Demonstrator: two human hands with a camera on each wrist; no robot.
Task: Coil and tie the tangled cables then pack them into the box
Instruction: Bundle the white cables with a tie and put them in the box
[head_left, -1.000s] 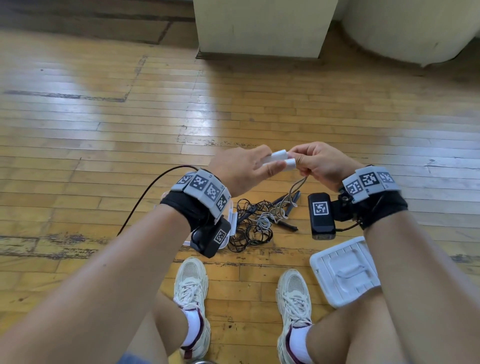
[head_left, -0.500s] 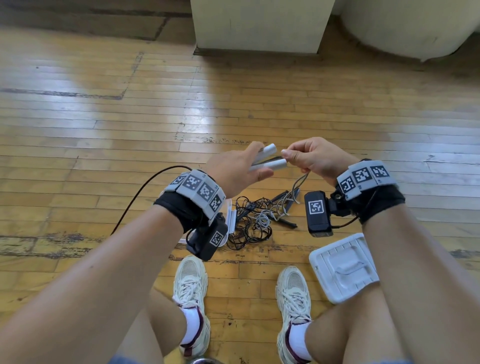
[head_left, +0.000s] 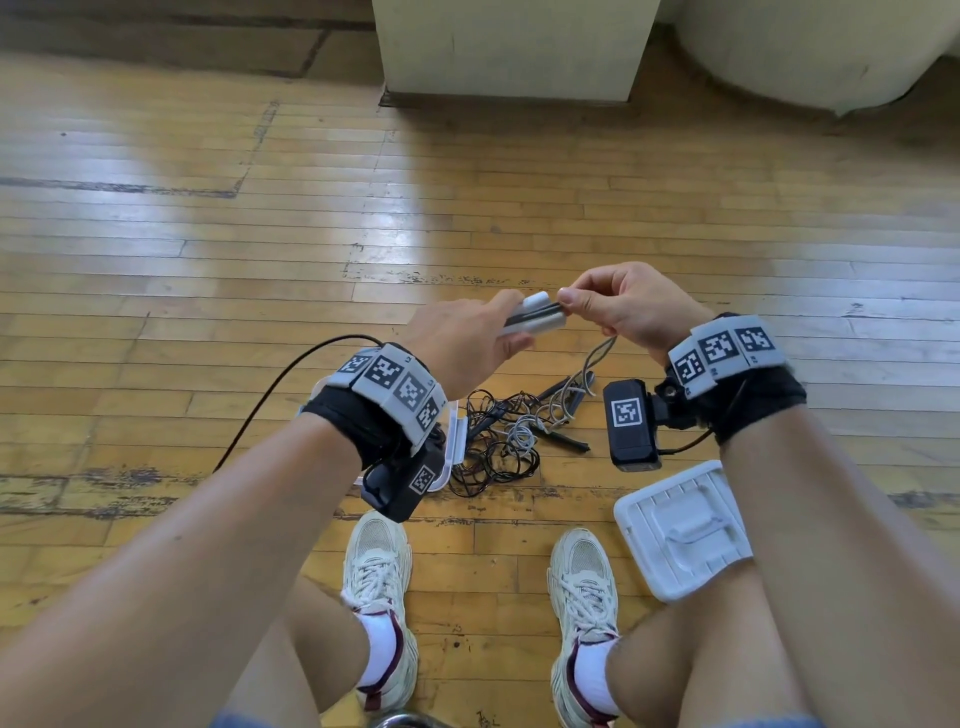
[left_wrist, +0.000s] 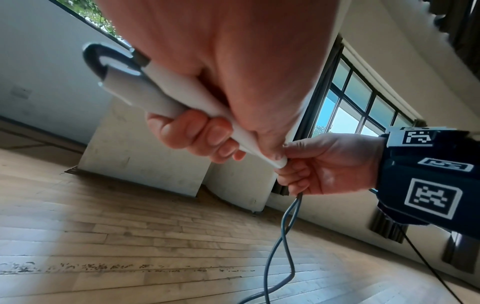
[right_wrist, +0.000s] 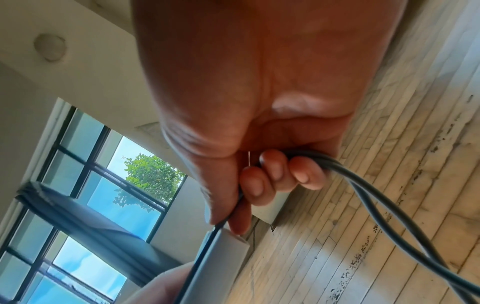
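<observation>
Left hand (head_left: 462, 338) closed around white tube-like holder (head_left: 535, 319), grip firm, fingers curled under the body in the left wrist view. Right hand (head_left: 628, 304) pinching grey cable (left_wrist: 291, 218) at the holder's near end, thumb and forefinger at the mouth, remaining fingers curled round two strands below. Holder long axis roughly level, running left to right between the two hands; the cable leaves its right end, directly under the right grip, then hangs down as a twisted pair toward the floor. Dark loop (left_wrist: 96, 59) of cable visible at the holder's far end. Likely step: drawing or seating the cable along the holder, so pull direction should follow that axis; right hand nearer the free length. Tangled cables (head_left: 498, 441) on the wooden floor (head_left: 208, 260) below and between the hands, still uncoiled. White box lid (head_left: 680, 530) on the floor beside the right shoe (head_left: 582, 577); box (head_left: 454, 436) mostly hidden behind the left wrist. Hanging strands may snag the tangle beneath.
</observation>
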